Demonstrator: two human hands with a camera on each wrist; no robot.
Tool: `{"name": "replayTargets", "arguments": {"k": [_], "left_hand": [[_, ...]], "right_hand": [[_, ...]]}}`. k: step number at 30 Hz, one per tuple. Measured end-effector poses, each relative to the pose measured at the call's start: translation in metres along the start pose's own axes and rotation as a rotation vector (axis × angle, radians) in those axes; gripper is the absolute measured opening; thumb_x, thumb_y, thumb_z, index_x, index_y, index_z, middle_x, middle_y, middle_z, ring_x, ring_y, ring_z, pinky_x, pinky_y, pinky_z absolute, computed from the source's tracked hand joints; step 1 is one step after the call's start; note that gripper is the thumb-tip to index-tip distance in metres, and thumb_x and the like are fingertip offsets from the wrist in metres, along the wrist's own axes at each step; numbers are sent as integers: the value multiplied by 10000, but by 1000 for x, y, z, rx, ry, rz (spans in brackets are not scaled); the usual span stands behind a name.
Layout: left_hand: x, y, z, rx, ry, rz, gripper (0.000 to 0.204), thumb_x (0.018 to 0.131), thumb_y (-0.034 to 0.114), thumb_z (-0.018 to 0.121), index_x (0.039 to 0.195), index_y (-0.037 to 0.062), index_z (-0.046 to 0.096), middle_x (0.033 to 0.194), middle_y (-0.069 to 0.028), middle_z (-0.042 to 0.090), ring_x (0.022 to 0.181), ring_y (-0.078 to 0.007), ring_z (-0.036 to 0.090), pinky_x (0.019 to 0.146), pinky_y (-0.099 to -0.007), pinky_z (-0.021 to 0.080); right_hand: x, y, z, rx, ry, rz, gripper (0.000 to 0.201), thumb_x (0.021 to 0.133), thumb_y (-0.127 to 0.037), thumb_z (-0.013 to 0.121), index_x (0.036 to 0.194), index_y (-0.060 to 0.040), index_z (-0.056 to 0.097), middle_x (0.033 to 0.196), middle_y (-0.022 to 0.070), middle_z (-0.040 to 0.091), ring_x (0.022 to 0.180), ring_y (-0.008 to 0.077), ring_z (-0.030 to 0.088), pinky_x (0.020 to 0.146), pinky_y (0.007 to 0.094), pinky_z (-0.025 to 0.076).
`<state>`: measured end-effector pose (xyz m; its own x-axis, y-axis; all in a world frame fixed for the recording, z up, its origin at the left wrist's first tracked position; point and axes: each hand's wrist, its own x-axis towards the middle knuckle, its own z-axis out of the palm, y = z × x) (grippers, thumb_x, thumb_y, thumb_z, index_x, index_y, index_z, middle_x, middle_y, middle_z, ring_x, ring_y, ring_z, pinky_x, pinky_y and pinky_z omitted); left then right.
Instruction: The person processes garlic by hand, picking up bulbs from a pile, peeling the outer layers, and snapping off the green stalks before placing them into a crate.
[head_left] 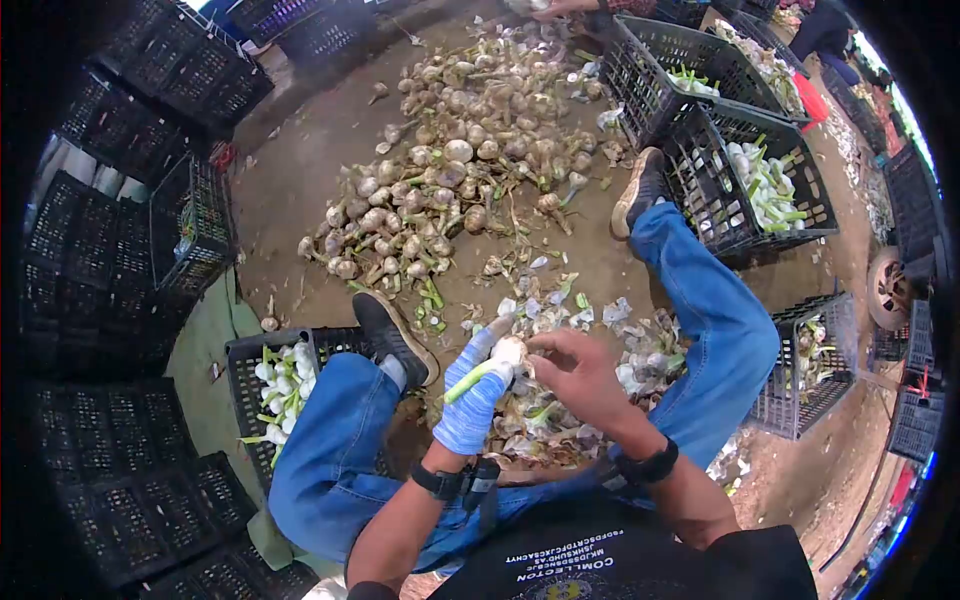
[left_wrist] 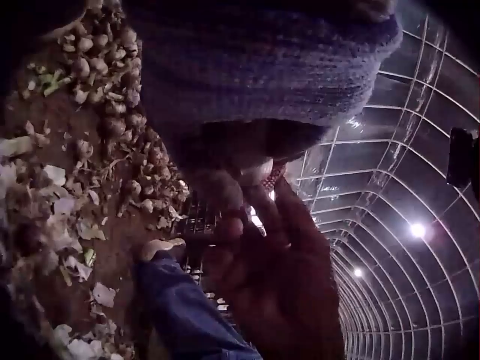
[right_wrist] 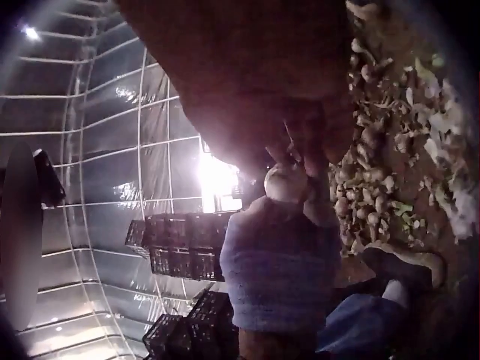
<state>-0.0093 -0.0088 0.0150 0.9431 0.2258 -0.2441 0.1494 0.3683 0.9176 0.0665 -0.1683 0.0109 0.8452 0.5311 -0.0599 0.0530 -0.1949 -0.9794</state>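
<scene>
Garlic bulb, stalk slanting down-left, clasped by gloved left hand; right hand pinches it.

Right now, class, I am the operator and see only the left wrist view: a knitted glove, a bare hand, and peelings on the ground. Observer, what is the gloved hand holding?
Observer: The left hand, in a blue glove, grips a garlic bulb by its green stalk.
Operator: What is the bare hand doing?
Observer: The right hand pinches the bulb's head with its fingers.
Operator: Is there a container nearby?
Observer: A black crate beside the left knee holds white bulbs with green stalks.
</scene>
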Motion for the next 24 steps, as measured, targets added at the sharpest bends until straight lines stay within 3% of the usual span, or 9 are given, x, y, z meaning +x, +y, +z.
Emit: {"name": "replayTargets", "arguments": {"k": [1,7,9,12,16,18,24], "left_hand": [[-1,2,1,-18,5,-49,625,875,283,651,1396,-17,482,1304,-97,598,1098,-141,595,947,-290,487],[-1,-5,-1,133,5,33,574,887,189,611,1399,-31,472,1339,-109,574,1183,-169,554,1005,-310,451],[0,-6,-3,261,-58,88,560,875,149,599,1390,-31,476,1338,-115,572,1192,-180,549,1020,-313,439],[0,-3,-1,273,-30,117,527,872,115,582,1372,-23,491,1326,-119,578,1203,-186,541,1028,-315,431],[1,-5,-1,307,-3,88,502,874,85,578,1361,-13,502,1329,-121,572,1213,-195,535,1039,-319,420],[0,-13,-1,386,-19,176,490,867,45,581,1349,-9,510,1333,-126,563,1229,-208,528,1044,-319,412],[-1,-16,-2,566,-48,309,454,867,14,562,1319,-8,527,1330,-151,556,1263,-248,515,1057,-343,401]], "right_hand": [[-1,0,0,0,-2,1,202,873,-110,692,1040,3,685,808,80,656,798,140,629,681,300,484],[-3,6,4,-109,-12,-63,173,880,-82,655,1025,10,672,814,92,659,760,147,626,674,302,487],[-3,3,9,48,73,140,168,882,-73,643,1025,12,668,803,84,654,709,130,614,637,293,484],[-1,-14,4,86,205,66,179,881,-83,657,1029,17,662,784,80,646,675,112,601,608,284,477],[0,-3,-2,-75,98,59,192,870,-93,681,1028,15,669,774,87,647,676,130,607,614,291,476],[-2,-6,0,-104,38,-27,190,856,-94,699,1016,8,686,773,112,652,662,172,616,611,308,472],[-5,-5,0,-92,9,26,160,858,-84,685,992,1,701,775,152,647,671,226,623,606,355,466]]}}
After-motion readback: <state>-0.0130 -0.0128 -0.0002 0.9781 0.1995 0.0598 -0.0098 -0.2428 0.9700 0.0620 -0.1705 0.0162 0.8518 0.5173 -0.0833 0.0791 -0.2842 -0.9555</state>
